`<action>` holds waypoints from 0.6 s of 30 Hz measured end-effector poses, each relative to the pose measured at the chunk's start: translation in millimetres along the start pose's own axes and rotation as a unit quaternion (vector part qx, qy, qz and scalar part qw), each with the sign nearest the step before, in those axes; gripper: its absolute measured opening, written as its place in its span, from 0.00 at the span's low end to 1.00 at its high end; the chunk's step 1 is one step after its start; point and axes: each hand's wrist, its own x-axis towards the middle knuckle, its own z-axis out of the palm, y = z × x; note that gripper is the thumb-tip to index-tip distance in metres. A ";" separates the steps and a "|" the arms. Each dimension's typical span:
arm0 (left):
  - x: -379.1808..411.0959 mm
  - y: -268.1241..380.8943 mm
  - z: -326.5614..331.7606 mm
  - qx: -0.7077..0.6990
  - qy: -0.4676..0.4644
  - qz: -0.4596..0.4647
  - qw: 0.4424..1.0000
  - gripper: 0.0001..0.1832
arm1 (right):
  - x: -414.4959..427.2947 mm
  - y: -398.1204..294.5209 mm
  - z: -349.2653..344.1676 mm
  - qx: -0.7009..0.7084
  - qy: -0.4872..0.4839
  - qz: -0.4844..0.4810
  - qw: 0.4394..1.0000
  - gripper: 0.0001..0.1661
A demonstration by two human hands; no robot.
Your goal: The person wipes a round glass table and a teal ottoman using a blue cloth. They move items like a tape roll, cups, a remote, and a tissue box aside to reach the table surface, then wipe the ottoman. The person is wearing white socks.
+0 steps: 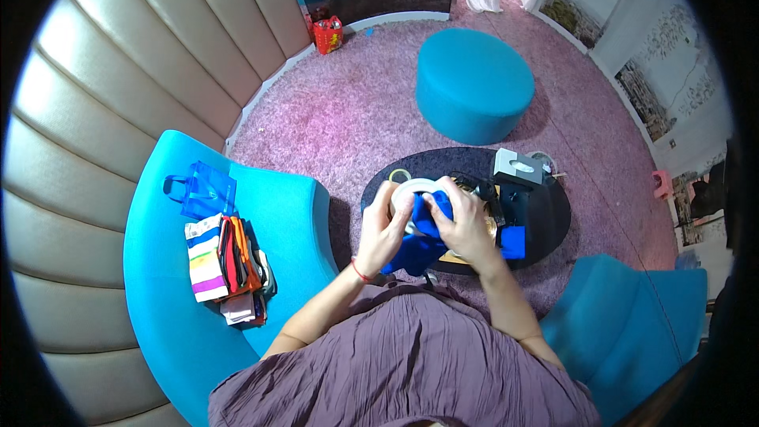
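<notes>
Both hands are raised in front of my body, over the near side of a dark oval table [548,231]. My left hand [382,231] grips the left side of a white round dish [424,182], likely a bowl or cup, with the thumb over its rim. From the right, my right hand [465,225] holds the same dish and presses a blue cloth [430,219] into it. More of the cloth hangs below the dish, between my wrists. The fingers hide most of the dish's sides and its base.
On the table are a tissue box [517,167], a roll of tape [399,175] and black cables [471,184]. Folded clothes [207,258] and a blue bag [207,190] lie on the turquoise sofa [284,207]. Beyond the table stands a round turquoise ottoman [474,80].
</notes>
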 end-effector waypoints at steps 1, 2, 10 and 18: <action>5.2 -2.7 -10.1 -0.005 -0.074 -0.016 0.997 0.15 | 5.4 -7.9 -15.9 0.002 -0.087 0.014 0.996 0.12; 7.6 1.2 -9.9 0.002 -0.088 -0.001 0.996 0.16 | 6.5 -5.5 -14.8 -0.010 -0.114 -0.013 0.993 0.12; 15.0 -1.3 2.6 -0.012 0.059 0.036 0.998 0.19 | -4.7 -5.8 27.2 0.026 0.049 0.009 0.998 0.29; 13.4 -13.7 5.9 -0.097 0.057 -0.013 0.994 0.17 | 1.1 3.8 23.5 0.112 0.081 -0.003 0.990 0.19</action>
